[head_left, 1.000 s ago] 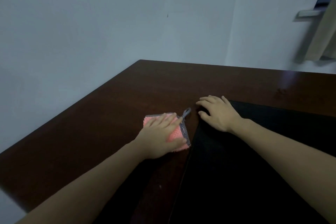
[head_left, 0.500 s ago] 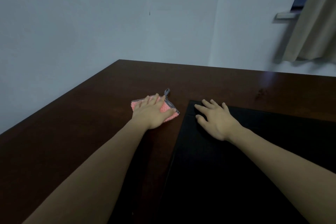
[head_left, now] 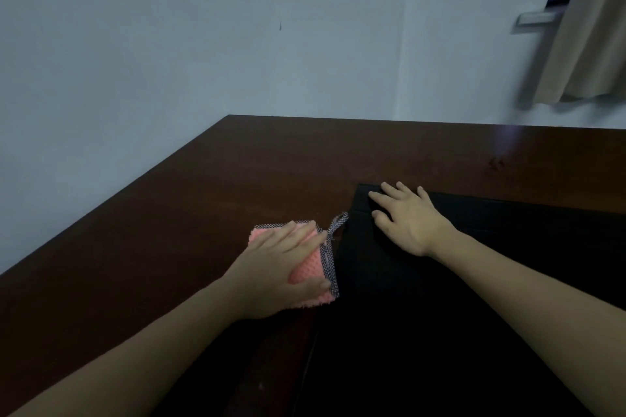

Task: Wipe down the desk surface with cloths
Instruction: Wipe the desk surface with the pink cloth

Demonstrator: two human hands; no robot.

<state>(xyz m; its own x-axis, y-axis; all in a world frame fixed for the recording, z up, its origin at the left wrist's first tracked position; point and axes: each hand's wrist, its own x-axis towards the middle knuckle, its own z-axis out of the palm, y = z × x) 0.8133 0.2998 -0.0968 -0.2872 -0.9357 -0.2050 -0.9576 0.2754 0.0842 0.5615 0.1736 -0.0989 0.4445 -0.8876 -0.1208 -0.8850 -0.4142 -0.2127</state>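
A small pink cloth [head_left: 310, 269] with a grey checked border and hanging loop lies flat on the dark brown desk [head_left: 189, 213]. My left hand [head_left: 274, 272] presses down on it with straight, spread fingers, covering most of it. Beside the cloth lies a large black mat [head_left: 474, 298], its left edge touching the cloth's border. My right hand [head_left: 404, 218] rests flat on the mat's far left corner, fingers straight.
The desk stands in a room corner, with pale walls along its left and far edges. A beige curtain [head_left: 589, 37] hangs at the upper right beside a window frame. The mat covers the desk's right near part.
My left hand has slid the pink cloth back toward me along the mat's left edge, after pushing it away earlier. My right hand has stayed on the mat's corner.
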